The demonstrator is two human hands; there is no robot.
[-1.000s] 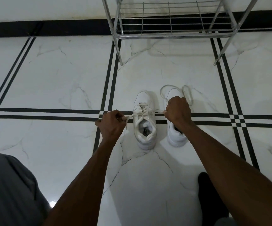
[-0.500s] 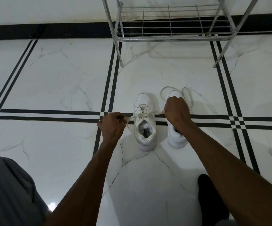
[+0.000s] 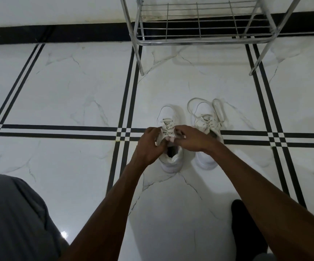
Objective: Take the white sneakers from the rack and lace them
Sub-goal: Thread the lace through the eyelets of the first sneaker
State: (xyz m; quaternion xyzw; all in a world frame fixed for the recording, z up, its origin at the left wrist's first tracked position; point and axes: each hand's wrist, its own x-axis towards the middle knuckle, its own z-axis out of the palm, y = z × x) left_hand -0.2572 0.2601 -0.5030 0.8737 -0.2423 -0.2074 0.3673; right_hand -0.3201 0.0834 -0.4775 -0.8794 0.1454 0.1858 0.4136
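Both hands, left and right, pinch the lace over the left sneaker, fingers closed on it.

Bare forearms, grey trouser leg, black sock.

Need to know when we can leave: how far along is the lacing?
Done: both sneakers are off the rack and on the floor. In hand: the left hand and right hand work the lace ends over the left sneaker. Left: the right sneaker, its laces lying in loose loops.
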